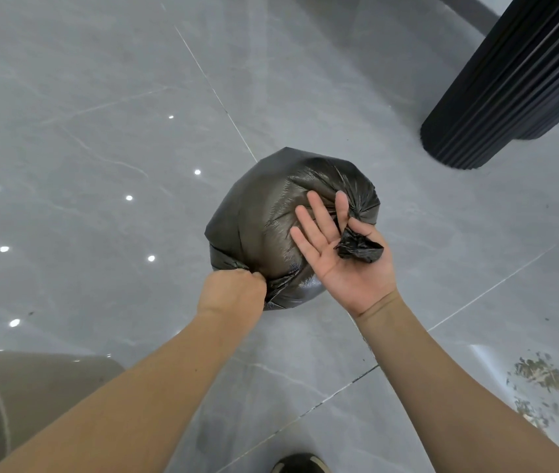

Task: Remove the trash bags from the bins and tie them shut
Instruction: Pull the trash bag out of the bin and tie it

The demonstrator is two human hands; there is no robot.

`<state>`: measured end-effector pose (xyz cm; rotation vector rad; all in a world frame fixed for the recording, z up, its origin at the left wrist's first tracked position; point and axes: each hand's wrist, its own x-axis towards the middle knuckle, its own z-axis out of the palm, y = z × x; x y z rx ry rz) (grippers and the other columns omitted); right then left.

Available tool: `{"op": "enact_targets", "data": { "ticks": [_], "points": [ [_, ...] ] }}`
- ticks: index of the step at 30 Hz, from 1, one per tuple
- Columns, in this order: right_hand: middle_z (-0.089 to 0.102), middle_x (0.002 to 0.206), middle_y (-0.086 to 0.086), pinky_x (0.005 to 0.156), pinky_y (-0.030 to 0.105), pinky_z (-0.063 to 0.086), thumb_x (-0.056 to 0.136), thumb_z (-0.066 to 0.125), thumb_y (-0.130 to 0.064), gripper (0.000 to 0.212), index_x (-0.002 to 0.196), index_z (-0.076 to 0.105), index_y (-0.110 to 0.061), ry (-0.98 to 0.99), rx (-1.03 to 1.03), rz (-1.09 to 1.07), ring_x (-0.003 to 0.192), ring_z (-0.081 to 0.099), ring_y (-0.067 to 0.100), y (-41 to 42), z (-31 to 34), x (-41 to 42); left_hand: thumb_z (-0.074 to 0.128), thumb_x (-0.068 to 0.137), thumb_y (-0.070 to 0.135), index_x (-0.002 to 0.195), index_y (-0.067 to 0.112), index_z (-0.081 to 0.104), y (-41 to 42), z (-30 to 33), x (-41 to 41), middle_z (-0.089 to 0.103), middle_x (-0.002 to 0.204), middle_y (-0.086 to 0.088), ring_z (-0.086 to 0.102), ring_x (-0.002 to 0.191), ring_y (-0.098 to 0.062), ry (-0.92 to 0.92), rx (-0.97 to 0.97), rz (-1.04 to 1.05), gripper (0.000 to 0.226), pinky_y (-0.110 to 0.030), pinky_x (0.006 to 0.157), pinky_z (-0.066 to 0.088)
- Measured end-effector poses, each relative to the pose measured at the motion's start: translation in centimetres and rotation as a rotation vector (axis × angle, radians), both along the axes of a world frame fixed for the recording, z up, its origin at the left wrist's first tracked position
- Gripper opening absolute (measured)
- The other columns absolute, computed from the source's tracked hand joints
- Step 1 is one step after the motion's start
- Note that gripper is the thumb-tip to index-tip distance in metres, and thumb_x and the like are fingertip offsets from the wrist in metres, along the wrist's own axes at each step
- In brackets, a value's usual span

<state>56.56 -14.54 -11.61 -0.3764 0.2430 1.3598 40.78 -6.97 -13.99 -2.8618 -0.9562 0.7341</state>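
A full black trash bag [264, 213] hangs above the grey floor, round and taut. My left hand [233, 290] is clenched on a bunched fold of plastic at the bag's lower left side. My right hand [339, 254] is palm up at the bag's right side with its fingers spread. The bag's gathered neck runs between the thumb and forefinger, and its crumpled knotted end [360, 249] lies in the palm. A beige bin [32, 401] shows at the lower left corner, partly cut off by the frame.
Glossy grey floor tiles [100, 131] with light reflections lie all around. A black ribbed column [517, 80] stands at the upper right. Dirty smudges [541, 373] mark the floor at the lower right. The tip of a dark shoe [300, 464] shows at the bottom edge.
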Motion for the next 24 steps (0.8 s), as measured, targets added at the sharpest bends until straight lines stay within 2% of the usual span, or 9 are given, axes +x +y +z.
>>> {"op": "enact_targets", "data": {
  "ticks": [4,7,10,12,13,15,18,21,24],
  "points": [
    [0.055,0.140,0.006,0.119,0.044,0.018,0.092,0.039,-0.015,0.038,0.100,0.075,-0.020,-0.164,-0.073,-0.003,0.140,0.037,0.023,0.6,0.1,0.1,0.045,0.089,0.008,0.137,0.008,0.034,-0.2,0.4,-0.7,0.063,0.115,-0.007,0.065,0.099,-0.028,-0.031,0.000,0.087,0.049,-0.031,0.063,0.037],
    [0.046,0.148,0.002,0.121,0.038,0.009,0.085,0.046,-0.011,0.033,0.092,0.077,-0.018,-0.267,-0.153,-0.064,0.146,0.024,0.017,1.5,0.1,0.1,0.044,0.087,0.009,0.148,0.008,0.013,-0.5,1.3,-1.6,0.064,0.110,-0.005,0.066,0.092,-0.029,-0.103,-0.003,0.157,0.069,-0.032,0.060,0.038],
    [0.035,0.153,-0.001,0.116,0.030,0.022,0.071,0.060,-0.010,0.025,0.093,0.070,-0.017,-0.367,-0.106,-0.034,0.141,0.035,0.018,2.4,0.3,-0.6,0.043,0.088,0.012,0.149,0.010,0.010,-0.7,2.5,-2.5,0.065,0.105,-0.003,0.064,0.092,-0.027,-0.135,0.050,0.171,0.069,-0.031,0.062,0.036],
    [0.047,0.146,0.009,0.115,0.039,0.030,0.083,0.050,-0.005,0.024,0.100,0.063,-0.015,-0.391,-0.145,-0.008,0.137,0.040,0.032,2.8,0.4,-1.0,0.043,0.087,0.012,0.150,0.009,0.008,-0.6,3.5,-3.1,0.066,0.104,-0.003,0.063,0.092,-0.025,-0.107,0.108,0.196,0.072,-0.030,0.064,0.035],
    [0.060,0.132,0.011,0.110,0.043,0.039,0.088,0.043,-0.004,0.026,0.102,0.063,-0.014,-0.359,-0.162,-0.008,0.126,0.052,0.032,2.8,0.6,-1.0,0.043,0.086,0.011,0.150,0.008,0.006,-0.3,3.9,-3.4,0.066,0.101,-0.003,0.064,0.089,-0.024,-0.086,0.135,0.230,0.074,-0.029,0.062,0.035],
    [0.069,0.102,0.008,0.094,0.043,0.053,0.091,0.042,-0.003,0.029,0.102,0.066,-0.014,-0.233,-0.135,-0.029,0.096,0.065,0.024,3.0,1.1,-0.9,0.046,0.085,0.009,0.146,0.003,0.011,0.7,4.7,-3.8,0.068,0.093,-0.002,0.067,0.082,-0.023,-0.054,0.177,0.316,0.071,-0.027,0.053,0.033],
    [0.070,0.089,0.006,0.075,0.037,0.059,0.082,0.048,0.002,0.030,0.101,0.067,-0.013,-0.056,-0.049,-0.096,0.081,0.068,0.020,3.0,2.1,0.0,0.048,0.086,0.012,0.127,0.006,0.033,2.3,5.5,-4.1,0.068,0.082,0.000,0.068,0.076,-0.025,-0.080,0.206,0.395,0.045,-0.024,0.047,0.029],
    [0.067,0.084,0.002,0.055,0.024,0.054,0.076,0.055,0.006,0.036,0.103,0.064,-0.014,0.082,0.096,-0.031,0.071,0.063,0.016,2.9,3.1,0.5,0.047,0.085,0.008,0.116,0.014,0.041,2.9,6.5,-4.1,0.058,0.077,0.002,0.067,0.077,-0.027,-0.089,0.206,0.256,0.032,-0.024,0.049,0.030],
    [0.066,0.090,0.000,0.038,0.016,0.037,0.084,0.052,-0.001,0.026,0.103,0.062,-0.015,0.071,0.187,0.120,0.061,0.055,0.010,2.9,3.6,0.4,0.044,0.085,0.003,0.126,0.016,0.040,2.2,7.3,-3.4,0.055,0.089,-0.001,0.066,0.083,-0.027,-0.073,0.163,0.009,0.043,-0.026,0.045,0.021]
  ]
}}
